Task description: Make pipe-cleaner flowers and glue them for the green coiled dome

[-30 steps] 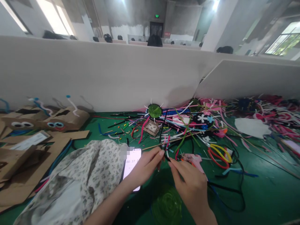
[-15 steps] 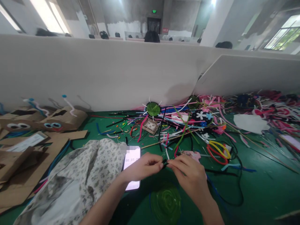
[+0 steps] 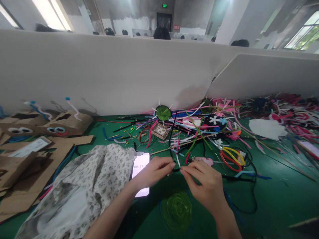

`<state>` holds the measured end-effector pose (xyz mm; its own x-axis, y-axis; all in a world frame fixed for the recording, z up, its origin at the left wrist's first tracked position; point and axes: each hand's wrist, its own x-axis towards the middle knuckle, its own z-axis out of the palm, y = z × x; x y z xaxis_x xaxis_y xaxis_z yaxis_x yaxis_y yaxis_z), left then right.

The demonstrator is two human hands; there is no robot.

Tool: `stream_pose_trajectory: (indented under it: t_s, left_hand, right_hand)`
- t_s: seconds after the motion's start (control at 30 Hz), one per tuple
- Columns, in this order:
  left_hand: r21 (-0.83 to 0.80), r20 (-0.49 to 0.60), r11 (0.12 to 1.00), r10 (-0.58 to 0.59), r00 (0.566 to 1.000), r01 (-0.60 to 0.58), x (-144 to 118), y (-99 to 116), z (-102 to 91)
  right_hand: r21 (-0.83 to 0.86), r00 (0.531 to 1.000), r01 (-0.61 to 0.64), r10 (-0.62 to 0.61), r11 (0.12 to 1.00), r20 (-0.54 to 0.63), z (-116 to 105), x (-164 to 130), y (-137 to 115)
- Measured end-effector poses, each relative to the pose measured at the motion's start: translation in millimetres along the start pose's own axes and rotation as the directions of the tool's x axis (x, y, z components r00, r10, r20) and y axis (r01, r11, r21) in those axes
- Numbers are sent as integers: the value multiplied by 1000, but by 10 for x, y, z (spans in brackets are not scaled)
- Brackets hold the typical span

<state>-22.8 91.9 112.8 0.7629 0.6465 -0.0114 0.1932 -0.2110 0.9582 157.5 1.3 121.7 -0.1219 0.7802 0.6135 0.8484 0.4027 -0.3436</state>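
Between my two hands stretches a short black fuzzy strip, apparently a pipe cleaner (image 3: 176,170). My left hand (image 3: 160,168) pinches one end with thumb and forefinger. The other end is in the fingertips of my right hand (image 3: 203,179). Below them on the table lies a round green coiled disc (image 3: 176,210) with a blue strand along its edge. A phone (image 3: 142,172) with a lit timer lies partly behind my left wrist. Just beyond my right hand sits a small pink piece (image 3: 203,161), partly covered by the fingers.
Floral cloth (image 3: 92,179) and cardboard pieces (image 3: 22,186) cover the left of the green table (image 3: 279,199). Brown box figures with googly eyes (image 3: 57,127) stand behind them. Coloured pipe cleaners (image 3: 196,132) and a small brown frame (image 3: 160,131) lie ahead, before a white partition (image 3: 112,73).
My hands have moved slightly apart, and more of the black pipe cleaner shows between them. My right hand has shifted a little to the right. The camera view has tilted slightly down.
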Motion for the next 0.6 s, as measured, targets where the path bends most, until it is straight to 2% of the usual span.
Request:
stream_pose_trajectory:
  t_s: [0.13,0.33,0.5,0.6]
  left_hand:
    - [-26,9,999,25,1000,-25,-12,-13,20]
    - [-87,174,994,73,982,-58,-49,-6,9]
    - [-171,284,985,61,957,-12,-70,-24,-35]
    - [-242,285,970,41,958,30,-85,-2,-30]
  right_hand:
    - [-3,999,14,-14,1000,-30,-42,-3,35]
    - [1,998,29,-29,1000,-62,-44,11,-7]
    - [11,995,37,-35,999,-96,-7,-6,-53]
    - [4,989,42,-41,999,-139,-1,-15,-62]
